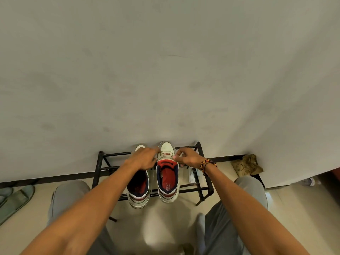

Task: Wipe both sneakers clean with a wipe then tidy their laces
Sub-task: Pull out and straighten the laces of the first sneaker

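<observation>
Two white sneakers with red and navy linings stand side by side on a low black metal rack, toes toward the wall. My left hand reaches across the left sneaker and pinches a lace of the right sneaker near its tongue. My right hand, with a beaded bracelet on the wrist, pinches the lace on that sneaker's right side. The laces themselves are mostly hidden by my fingers. A white wipe packet lies on the rack to the right of the shoes.
A plain wall rises straight behind the rack. Green slippers lie on the floor at the far left. A crumpled brown paper bag sits by the wall corner at the right. My grey-trousered knees flank the rack.
</observation>
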